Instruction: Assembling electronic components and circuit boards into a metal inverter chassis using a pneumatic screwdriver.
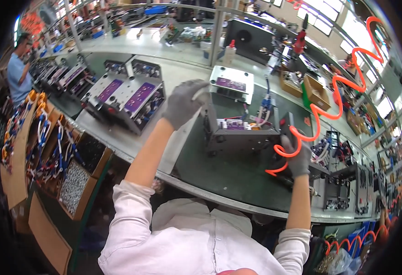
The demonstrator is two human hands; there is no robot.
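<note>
My left hand [182, 103], in a grey glove, is closed around a small pale piece at the upper left corner of an open grey metal chassis [237, 137] on the green mat. Inside the chassis I see a purple board and wiring. My right hand [298, 158], also gloved, grips a black tool [287, 128] fed by an orange coiled hose [338, 96], held at the chassis's right end.
Similar units [132, 98] with purple boards wait on the conveyor to the left, and another [232, 82] sits behind. Cardboard bins of screws [75, 185] and wire bundles stand at my left. Black chassis parts [343, 188] lie right. A person [17, 73] stands far left.
</note>
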